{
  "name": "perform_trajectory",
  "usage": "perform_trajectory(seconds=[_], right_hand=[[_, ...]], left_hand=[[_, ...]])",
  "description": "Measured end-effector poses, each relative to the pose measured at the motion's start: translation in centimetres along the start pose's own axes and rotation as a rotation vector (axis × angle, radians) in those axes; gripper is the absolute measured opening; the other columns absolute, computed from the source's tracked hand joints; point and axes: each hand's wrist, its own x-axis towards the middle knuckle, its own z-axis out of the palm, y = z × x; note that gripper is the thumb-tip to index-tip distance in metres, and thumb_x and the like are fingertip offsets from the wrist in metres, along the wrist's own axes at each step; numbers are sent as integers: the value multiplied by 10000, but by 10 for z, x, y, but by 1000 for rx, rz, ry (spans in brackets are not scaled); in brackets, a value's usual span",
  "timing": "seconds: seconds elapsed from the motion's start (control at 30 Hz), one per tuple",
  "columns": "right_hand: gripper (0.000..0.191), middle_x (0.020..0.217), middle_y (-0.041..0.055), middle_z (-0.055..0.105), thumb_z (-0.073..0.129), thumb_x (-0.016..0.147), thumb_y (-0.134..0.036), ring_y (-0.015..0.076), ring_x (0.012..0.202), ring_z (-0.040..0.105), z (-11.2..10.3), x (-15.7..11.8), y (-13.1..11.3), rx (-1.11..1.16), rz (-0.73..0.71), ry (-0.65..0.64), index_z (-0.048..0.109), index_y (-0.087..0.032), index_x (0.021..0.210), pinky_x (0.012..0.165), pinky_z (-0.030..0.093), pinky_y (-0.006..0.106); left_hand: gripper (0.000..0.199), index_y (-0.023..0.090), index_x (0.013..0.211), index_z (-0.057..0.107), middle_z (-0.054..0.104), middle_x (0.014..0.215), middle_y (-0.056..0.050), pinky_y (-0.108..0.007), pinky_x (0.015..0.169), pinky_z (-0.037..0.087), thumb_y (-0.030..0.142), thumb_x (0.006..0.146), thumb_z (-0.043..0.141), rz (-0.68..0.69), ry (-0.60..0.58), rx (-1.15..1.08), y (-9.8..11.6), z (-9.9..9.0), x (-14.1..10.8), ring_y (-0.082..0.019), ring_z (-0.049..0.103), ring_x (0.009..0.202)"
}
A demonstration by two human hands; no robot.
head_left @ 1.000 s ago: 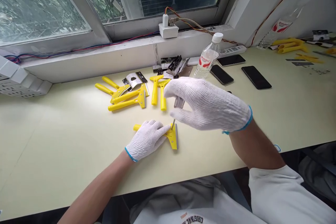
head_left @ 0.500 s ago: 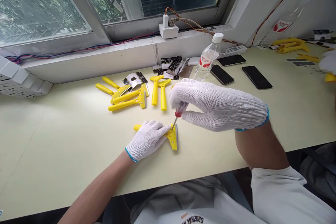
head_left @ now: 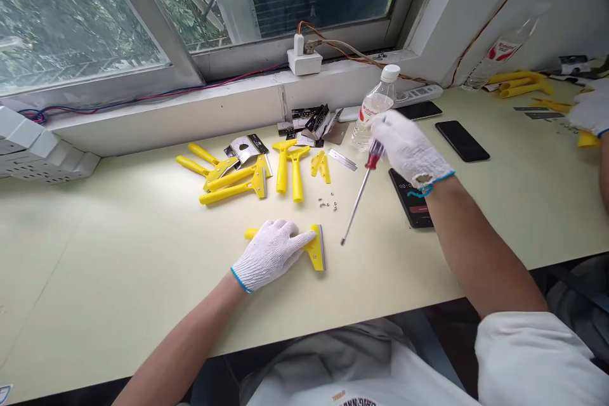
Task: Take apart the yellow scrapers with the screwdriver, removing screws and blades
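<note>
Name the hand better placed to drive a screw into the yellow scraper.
Right, probably: the right hand holds the red-handled screwdriver, while the left hand lies on the yellow scraper, pinning it to the table.

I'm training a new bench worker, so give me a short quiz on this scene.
1. Which hand holds the red-handled screwdriver?
2. True or false: the left hand rests on a yellow scraper.
3. The screwdriver's tip is: A) on the scraper, B) apart from the scraper, C) on a phone.

Key: 1. The right hand. 2. True. 3. B.
</note>
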Motion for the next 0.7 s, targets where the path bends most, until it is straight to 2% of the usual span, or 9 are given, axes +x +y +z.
perform_trajectory(seconds=[0.03,0.1,0.17,0.3,0.4,0.5,0.6,0.67,0.7], right_hand=[[271,805,6,595,531,1108,-467,181,727,530,3,-3,14,-64,103,-8,566,-251,948,681,421,335],[247,797,20,654,498,1107,-416,190,733,593,11,-9,38,-161,266,-135,583,-229,969,697,424,334],[231,815,47,713,489,1099,-387,205,765,640,20,-13,55,-261,360,-218,608,-208,1013,726,430,332],[168,815,80,755,546,1061,-346,226,792,678,34,-14,69,-422,388,-273,615,-195,1044,745,414,323],[153,760,81,723,579,1050,-348,228,734,654,39,-14,75,-550,365,-277,608,-200,1022,694,370,322],[238,691,53,657,657,1038,-421,181,595,529,41,-20,78,-679,242,-154,574,-206,980,623,292,319],[295,729,43,642,728,1003,-446,140,556,417,44,-31,70,-758,-73,109,568,-201,972,573,216,326],[207,829,78,696,713,1009,-365,155,627,501,50,-40,58,-731,-299,165,617,-182,998,579,265,324],[146,890,99,728,689,1019,-311,173,699,575,55,-46,50,-688,-380,108,650,-171,1026,611,331,316]], left_hand=[[363,322,1440,637,684,1118,-92,-395,826,456,264,1131,457,1,-5,9,0,0,1,-249,596,925],[367,301,1425,639,675,1084,-97,-395,809,456,231,1113,460,9,-12,21,1,0,2,-250,589,894],[379,286,1413,639,670,1067,-101,-393,799,460,197,1087,466,13,-19,26,0,2,3,-249,590,870],[443,294,1443,615,666,1105,-104,-392,811,492,163,1036,500,-54,14,-42,-1,4,2,-239,613,845],[433,302,1465,602,660,1142,-100,-374,777,516,220,1055,491,-129,36,-99,-6,2,-1,-225,625,807],[426,292,1504,575,649,1174,-96,-360,770,537,286,1096,454,-162,59,-159,-14,-4,-6,-229,658,834],[438,298,1533,559,634,1172,-78,-356,818,552,305,1117,421,-217,103,-262,-23,-10,-11,-225,683,888],[446,296,1539,563,634,1195,-74,-367,879,552,309,1122,408,-264,124,-352,-28,-15,-14,-226,687,949],[447,289,1536,572,638,1213,-77,-377,917,547,312,1121,409,-283,140,-407,-29,-18,-15,-230,684,988]])
